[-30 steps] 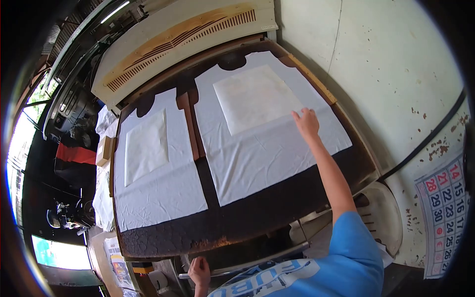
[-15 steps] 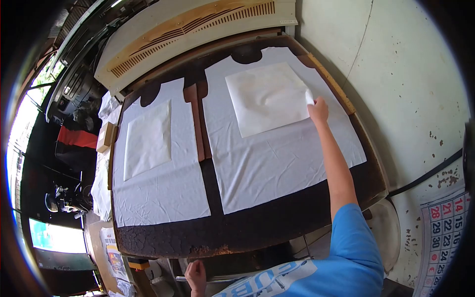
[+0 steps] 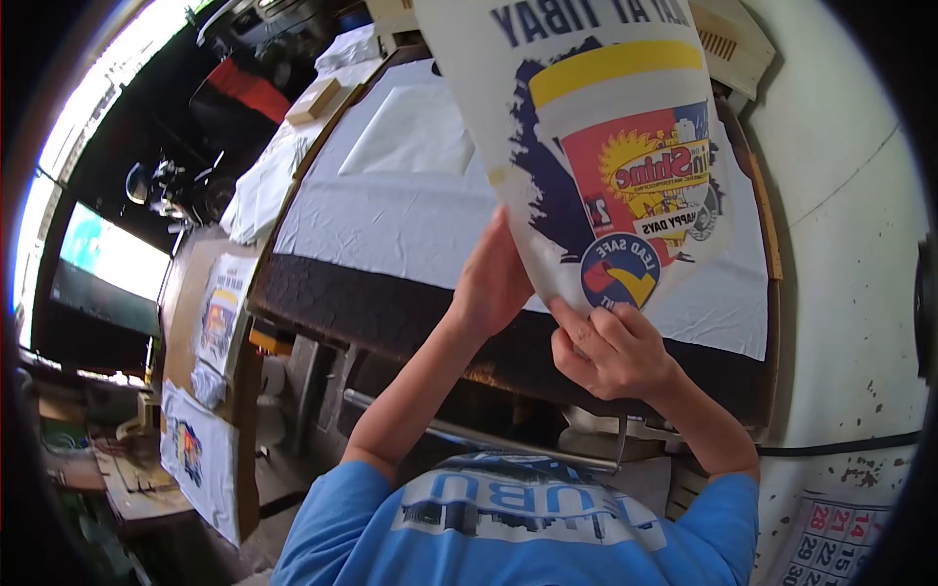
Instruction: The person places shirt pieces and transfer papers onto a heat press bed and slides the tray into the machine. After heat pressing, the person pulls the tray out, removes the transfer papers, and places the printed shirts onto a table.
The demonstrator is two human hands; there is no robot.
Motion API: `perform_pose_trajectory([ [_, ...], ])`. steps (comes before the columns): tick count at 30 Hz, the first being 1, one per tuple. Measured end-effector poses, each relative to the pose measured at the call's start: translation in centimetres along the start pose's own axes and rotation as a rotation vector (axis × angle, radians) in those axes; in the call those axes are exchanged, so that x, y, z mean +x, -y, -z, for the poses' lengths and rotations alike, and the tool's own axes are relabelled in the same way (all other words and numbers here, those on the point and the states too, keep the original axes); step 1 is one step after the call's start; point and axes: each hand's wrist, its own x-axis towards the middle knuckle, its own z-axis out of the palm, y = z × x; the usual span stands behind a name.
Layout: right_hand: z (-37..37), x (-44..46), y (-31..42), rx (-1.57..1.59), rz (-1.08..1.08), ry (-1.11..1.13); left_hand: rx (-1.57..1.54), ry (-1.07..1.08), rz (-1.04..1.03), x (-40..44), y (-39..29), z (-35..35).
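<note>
A large printed sheet [image 3: 625, 146], with mirrored lettering and a paint bucket picture, is held up in front of me. My right hand [image 3: 611, 352] is closed on its lower corner. At the sheet's left edge is my left hand [image 3: 496, 276], its fingers partly hidden behind the paper. Below and behind the sheet, white cloth pieces [image 3: 342, 220] lie on the dark pressing bed. Another white sheet [image 3: 410, 132] lies face down on the left cloth.
On the left a side table [image 3: 181, 342] bears printed cloths [image 3: 200, 449] and a small cardboard box [image 3: 315, 101]. A metal bar [image 3: 508, 444] runs along the bed's front. A wall [image 3: 840, 244] stands at the right, with a calendar [image 3: 831, 537] low down.
The right-hand sheet has been lifted off the cloth and its printed side now shows. My left hand has risen from the front of the bed to the sheet. The view has turned left.
</note>
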Motion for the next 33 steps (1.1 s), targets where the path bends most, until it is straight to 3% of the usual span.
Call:
perform_pose_trajectory([
  [4, 1.5, 0.0, 2.6, 0.042, 0.017, 0.076, -0.195, -0.095, 0.026, -2.2, -0.2, -0.3],
  [6, 2.5, 0.2, 3.3, 0.044, 0.002, 0.112, -0.461, 0.004, 0.037, -2.8, -0.2, -0.4],
  [9, 3.4, 0.4, 5.5, 0.006, 0.026, 0.155, -0.602, 0.008, 0.108, -4.3, 0.4, -0.1],
  [18, 6.1, 0.2, 9.0, -0.018, -0.060, 0.224, -0.723, 0.058, 0.219, -7.1, 1.9, 0.2],
  [20, 6.9, 1.6, 8.0, -0.075, -0.258, 0.243, -0.724, 0.084, 0.239, -6.8, 1.8, 0.1],
  [22, 6.9, 1.0, 6.4, -0.057, -0.321, 0.212, -0.701, 0.218, 0.192, -6.8, 1.6, -0.3],
  [24, 8.4, 1.4, 5.0, 0.300, -0.909, -0.120, -0.545, 0.171, 0.157, -6.8, 1.4, -0.9],
  [26, 10.7, 1.7, 3.6, 0.399, -1.355, -0.374, -0.093, -0.055, 0.121, -7.0, 2.4, 0.2],
  [28, 12.0, 1.5, 1.8, 0.365, -1.395, -0.470, 0.204, -0.260, 0.173, -7.5, 4.2, 1.3],
  [30, 12.6, 1.4, 0.7, 0.507, -1.503, -0.694, 0.195, -0.394, 0.362, -8.3, 5.9, 1.7],
  [33, 13.4, 1.4, 0.2, 0.471, -1.588, -0.745, -0.001, -0.294, 0.533, -9.7, 7.5, 0.9],
])
